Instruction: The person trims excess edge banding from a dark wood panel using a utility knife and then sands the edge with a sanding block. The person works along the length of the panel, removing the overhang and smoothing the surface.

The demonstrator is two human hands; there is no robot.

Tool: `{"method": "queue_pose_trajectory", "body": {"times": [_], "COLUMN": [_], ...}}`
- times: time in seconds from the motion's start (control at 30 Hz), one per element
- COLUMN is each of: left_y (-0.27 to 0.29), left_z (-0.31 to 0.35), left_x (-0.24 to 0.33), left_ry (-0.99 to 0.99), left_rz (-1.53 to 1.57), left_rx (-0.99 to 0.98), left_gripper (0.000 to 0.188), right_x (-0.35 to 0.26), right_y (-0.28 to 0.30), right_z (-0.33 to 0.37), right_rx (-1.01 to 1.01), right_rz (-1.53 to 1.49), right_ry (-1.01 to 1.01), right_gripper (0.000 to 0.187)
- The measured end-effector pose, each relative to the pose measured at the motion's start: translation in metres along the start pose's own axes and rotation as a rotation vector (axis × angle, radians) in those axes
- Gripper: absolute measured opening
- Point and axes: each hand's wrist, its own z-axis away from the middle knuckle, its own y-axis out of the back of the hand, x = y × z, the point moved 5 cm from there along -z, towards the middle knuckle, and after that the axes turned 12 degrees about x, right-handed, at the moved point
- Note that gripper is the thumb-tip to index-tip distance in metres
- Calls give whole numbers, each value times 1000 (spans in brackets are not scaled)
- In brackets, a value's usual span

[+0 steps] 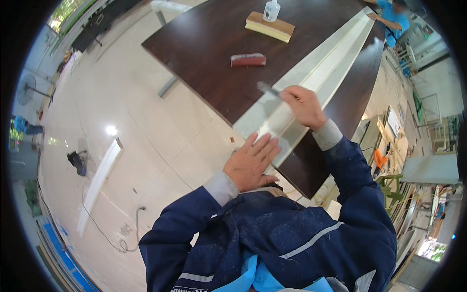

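Centre of frame: long white moulding strip (321,68) lies diagonally on a dark brown table (209,44), running from centre to upper right. Left hand (250,163) lies flat and open, fingers spread, pressing on the strip's near end at the table edge; it grips nothing. Right hand (304,104) is closed around a small metal-bladed tool (267,88), blade tip pointing left and touching the strip just above the left hand. Upper centre on the table: reddish sanding block (248,60), tan wood block (270,27), white bottle (271,10) standing on it. Upper right: another person in a blue shirt (391,19) at the strip's far end.
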Motion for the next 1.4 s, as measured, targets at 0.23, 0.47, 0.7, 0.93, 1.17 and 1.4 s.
{"method": "queue_pose_trajectory", "body": {"times": [0.23,0.47,0.7,0.93,1.17,1.4], "left_y": [45,99,114,127,114,59], "left_z": [-16,-22,-72,-155,-138,-56], "left_x": [-54,-212,-341,-434,-282,-143], "left_ry": [-130,1000,893,378,-77,175], "left_rz": [83,1100,1031,254,787,1148], "left_rx": [-19,753,199,102,-379,-1265], "left_gripper": [66,24,22,48,41,31], "right_x": [-44,-90,-111,-109,-174,-195], "right_y": [-104,-123,-107,-125,-198,-212], "right_z": [-59,-51,-83,-28,146,195], "right_rx": [-150,-160,337,403,1052,1278], "right_rz": [-68,-421,576,611,-474,-394], "right_ry": [-97,-280,407,-191,-1070,-829], "right_gripper": [30,27,33,24,38,38]}}
